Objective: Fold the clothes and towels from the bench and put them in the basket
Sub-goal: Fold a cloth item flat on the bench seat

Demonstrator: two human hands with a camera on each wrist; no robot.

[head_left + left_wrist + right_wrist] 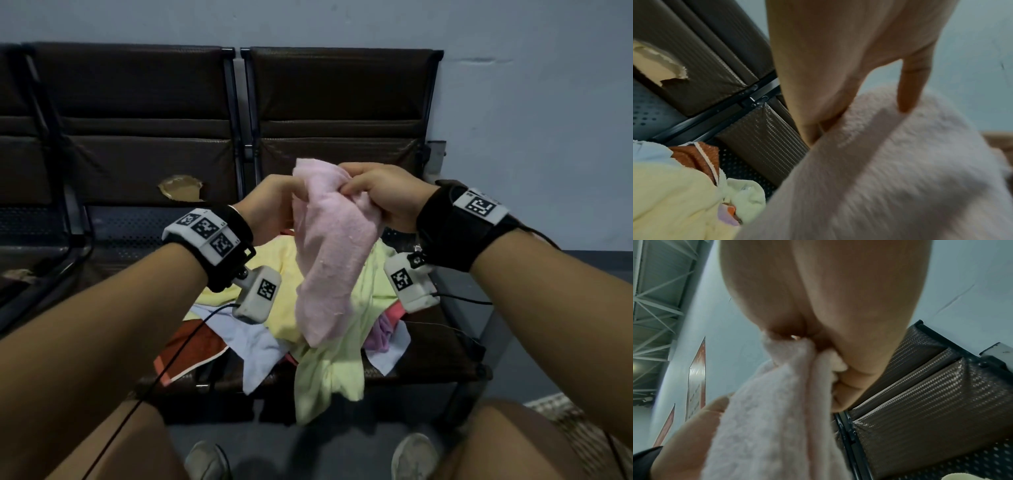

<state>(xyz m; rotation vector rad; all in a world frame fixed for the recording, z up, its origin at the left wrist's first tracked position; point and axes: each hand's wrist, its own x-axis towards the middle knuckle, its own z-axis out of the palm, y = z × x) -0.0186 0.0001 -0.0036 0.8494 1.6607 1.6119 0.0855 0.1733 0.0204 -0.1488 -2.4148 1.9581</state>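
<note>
Hands hold a pink towel (329,246) up in the air. The left grip (270,202) pinches its top edge, and the right grip (380,195) is curled tight round the top beside it. The towel hangs down over a pile of clothes (329,363) on the tabletop (442,356).
</note>
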